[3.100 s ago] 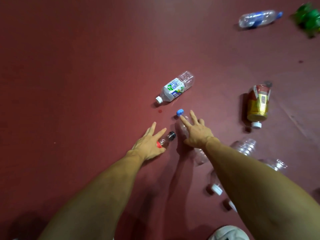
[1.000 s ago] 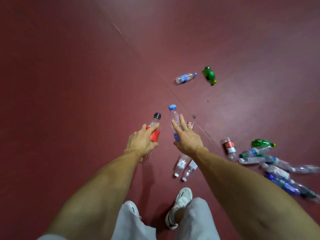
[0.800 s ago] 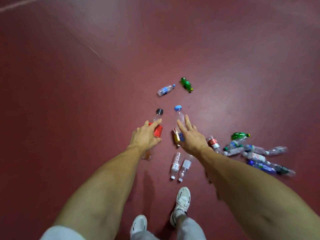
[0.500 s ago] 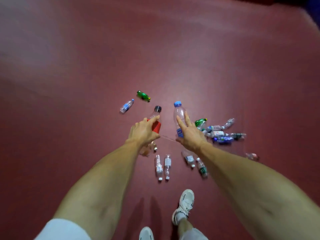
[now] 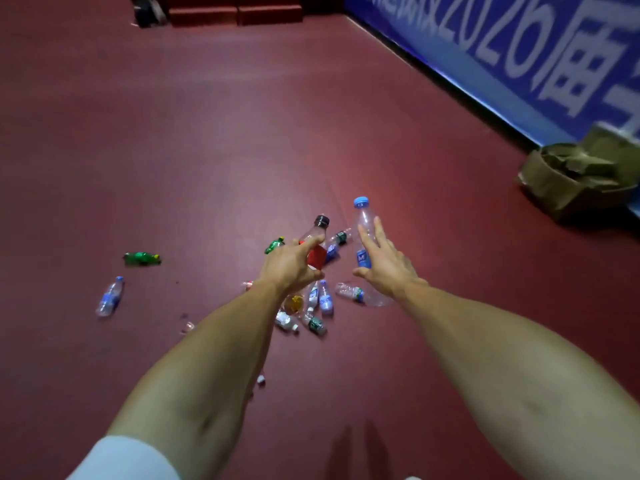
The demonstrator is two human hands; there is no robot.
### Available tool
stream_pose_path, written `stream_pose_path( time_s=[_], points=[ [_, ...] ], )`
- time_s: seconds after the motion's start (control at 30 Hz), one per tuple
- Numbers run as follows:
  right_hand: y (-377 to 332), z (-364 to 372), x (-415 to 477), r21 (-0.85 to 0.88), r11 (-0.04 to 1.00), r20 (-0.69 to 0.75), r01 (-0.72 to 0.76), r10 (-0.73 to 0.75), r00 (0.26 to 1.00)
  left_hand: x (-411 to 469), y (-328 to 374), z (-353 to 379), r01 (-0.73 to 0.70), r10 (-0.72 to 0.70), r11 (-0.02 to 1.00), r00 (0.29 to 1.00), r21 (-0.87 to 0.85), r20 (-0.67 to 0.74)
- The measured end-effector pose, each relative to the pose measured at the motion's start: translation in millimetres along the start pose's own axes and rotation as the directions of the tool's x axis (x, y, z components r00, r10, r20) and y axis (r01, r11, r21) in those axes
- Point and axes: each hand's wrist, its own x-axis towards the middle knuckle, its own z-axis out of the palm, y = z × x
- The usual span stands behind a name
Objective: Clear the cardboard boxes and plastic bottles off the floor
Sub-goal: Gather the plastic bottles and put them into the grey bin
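Bottles (image 5: 325,299) are strewn on the red floor (image 5: 207,133), most of them in a loose heap directly below the two hands. A green bottle (image 5: 142,258) and a blue-label bottle (image 5: 110,297) lie apart from the heap on the left, and each is ringed by bare floor.

A black-cap bottle (image 5: 317,233) with a red label is held off the floor by the left grip (image 5: 291,268), whose fingers are curled round its body. A blue-cap bottle (image 5: 363,220) is held nearly upright by the right grip (image 5: 388,268). It is pinched between the thumb and the straight fingers laid along it. The two held bottles are near each other but are not touching.

Wide open floor is seen ahead and to the left. On the right the floor is bounded by a blue banner (image 5: 519,64) that runs diagonally to the far corner. The far edge is closed by red steps (image 5: 235,12).

A cardboard box (image 5: 554,188) stands on the floor against the banner, well apart from the heap. Crumpled cardboard (image 5: 581,164) is seen inside it.
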Motion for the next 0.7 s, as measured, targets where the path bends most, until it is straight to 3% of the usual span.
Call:
stream_pose_path(
  time_s=[0.33, 0.7],
  points=[
    [282.4, -82.0, -59.7, 0.126, 0.944, -0.085, -0.306, 0.317, 0.945, 105.1, 283.7, 81.1, -0.262, 0.257, 0.964, 0.961, 0.043, 0.099],
    [490.2, -159.1, -64.1, 0.237, 0.817, -0.153, -0.526, 0.566, 0.81, 242.8, 505.4, 134.1, -0.548, 0.515, 0.827, 0.829, 0.13, 0.219]
  ],
)
